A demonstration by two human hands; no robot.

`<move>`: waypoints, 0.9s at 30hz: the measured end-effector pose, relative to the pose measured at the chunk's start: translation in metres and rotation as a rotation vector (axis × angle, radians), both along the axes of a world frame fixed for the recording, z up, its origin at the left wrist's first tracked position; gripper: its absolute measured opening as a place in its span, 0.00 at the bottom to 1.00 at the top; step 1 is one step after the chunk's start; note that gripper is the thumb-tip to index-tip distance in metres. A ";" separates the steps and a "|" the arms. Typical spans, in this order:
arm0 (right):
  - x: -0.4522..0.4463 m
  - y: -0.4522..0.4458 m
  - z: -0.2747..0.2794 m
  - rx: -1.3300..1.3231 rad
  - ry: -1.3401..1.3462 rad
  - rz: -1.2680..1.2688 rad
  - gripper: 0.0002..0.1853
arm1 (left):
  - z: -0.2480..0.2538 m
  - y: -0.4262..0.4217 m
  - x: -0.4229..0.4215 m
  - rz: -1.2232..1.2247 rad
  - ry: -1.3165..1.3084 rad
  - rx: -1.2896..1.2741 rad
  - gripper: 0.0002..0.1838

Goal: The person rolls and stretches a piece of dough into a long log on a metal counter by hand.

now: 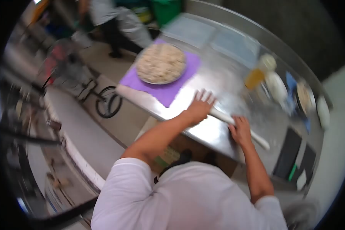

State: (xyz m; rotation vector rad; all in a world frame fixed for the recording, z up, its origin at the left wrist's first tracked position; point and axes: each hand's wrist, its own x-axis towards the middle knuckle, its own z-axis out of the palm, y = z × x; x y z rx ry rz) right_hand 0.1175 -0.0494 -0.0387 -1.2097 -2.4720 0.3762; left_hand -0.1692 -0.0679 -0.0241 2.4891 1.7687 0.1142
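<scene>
A long white roll point(260, 140), which looks like dough, lies on the metal table point(234, 100). On its upper left end rests my left hand point(201, 107), palm down with the fingers spread. My right hand point(240, 129) lies over the middle of the roll, fingers apart, and the roll's other end sticks out beyond it toward the lower right. Up and left of my left hand, a round dish of pale lumpy pieces point(161, 63) stands on a purple cloth point(163, 93).
Two translucent trays point(235, 45) line the table's back. A bottle of yellow liquid point(254, 78), a white bag point(276, 87) and a bowl point(304, 97) stand right. Dark flat pieces point(288, 153) and a green-handled tool point(292, 172) lie lower right. Another person point(115, 23) is upper left.
</scene>
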 end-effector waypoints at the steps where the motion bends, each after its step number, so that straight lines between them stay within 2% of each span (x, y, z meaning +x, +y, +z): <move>1: -0.006 0.001 -0.003 -0.034 -0.003 -0.034 0.33 | 0.032 -0.003 0.011 -0.032 0.031 -0.164 0.60; 2: -0.019 -0.001 -0.002 -0.095 -0.131 -0.117 0.38 | 0.030 -0.004 0.024 -0.093 -0.022 -0.125 0.62; 3: -0.035 0.004 -0.001 -0.158 -0.213 -0.142 0.38 | 0.024 -0.008 0.037 -0.124 -0.125 -0.117 0.62; 4: -0.051 0.005 0.006 -0.122 -0.282 -0.164 0.38 | 0.020 -0.008 0.046 -0.120 -0.163 -0.201 0.61; 5: -0.060 0.004 0.009 -0.082 -0.338 -0.203 0.39 | 0.029 -0.004 0.051 -0.049 -0.116 -0.174 0.59; 7: -0.057 -0.011 0.006 -0.014 -0.283 -0.231 0.39 | 0.001 -0.007 0.045 -0.072 -0.146 0.002 0.58; 9: -0.048 -0.040 0.006 0.024 -0.282 -0.173 0.39 | 0.003 -0.032 0.032 -0.164 -0.105 -0.055 0.61; 11: -0.042 -0.058 -0.003 0.056 -0.155 -0.167 0.38 | 0.004 -0.055 0.028 -0.168 -0.118 -0.095 0.62; 13: -0.043 -0.034 0.002 0.050 -0.226 -0.185 0.37 | -0.004 -0.040 0.028 -0.168 -0.070 -0.027 0.63; 16: -0.052 0.011 0.004 0.060 -0.196 -0.344 0.38 | 0.017 0.008 0.034 -0.070 -0.018 -0.037 0.63; 19: -0.050 0.001 0.004 0.047 -0.265 -0.255 0.39 | 0.016 0.012 0.024 -0.109 -0.027 -0.046 0.61; 21: -0.038 -0.022 0.007 -0.023 -0.214 -0.170 0.40 | 0.011 0.008 0.019 -0.148 -0.056 -0.070 0.60; 23: -0.015 -0.033 0.012 -0.024 -0.319 -0.174 0.39 | 0.005 0.003 0.015 -0.132 -0.050 -0.067 0.57; 25: 0.032 -0.030 0.018 -0.063 -0.379 -0.261 0.40 | 0.016 0.008 0.020 -0.121 -0.077 -0.083 0.56; 26: 0.064 -0.028 0.022 -0.115 -0.319 -0.304 0.40 | 0.024 0.010 0.025 -0.089 -0.034 -0.114 0.55; 27: 0.096 -0.031 0.026 -0.081 -0.293 -0.319 0.36 | 0.030 0.010 0.030 -0.056 0.009 -0.146 0.55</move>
